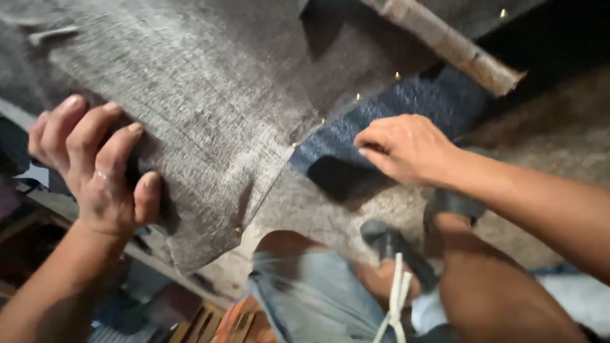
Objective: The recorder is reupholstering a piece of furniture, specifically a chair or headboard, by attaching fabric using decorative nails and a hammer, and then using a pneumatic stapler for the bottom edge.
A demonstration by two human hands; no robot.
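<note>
Two hands are on the job here, both working a big sheet of coarse grey fabric [210,95] that fills most of the view. Left hand [98,168] has its fingers [86,136] curled over the sheet's left edge with the thumb pressed on the face of it, so it's a proper grip on the cloth. Right hand [406,149] is over by the dark blue fabric patch [413,105], fingertips pinched together and pressed down on its lower edge; can't tell if anything small sits between them. A diagonal row of brass tacks [358,97] runs along the seam where grey meets blue, with one more tack lower down near the grey flap's corner. Up top a rough wooden stick [451,47] slants across the grey sheet. Lower right, a third forearm partly blocks the view, and there's a dark hammer-like handle [397,244] with a white cord [399,298] hanging beside it. Denim-clad knee [305,292] sits below the sheet.
</note>
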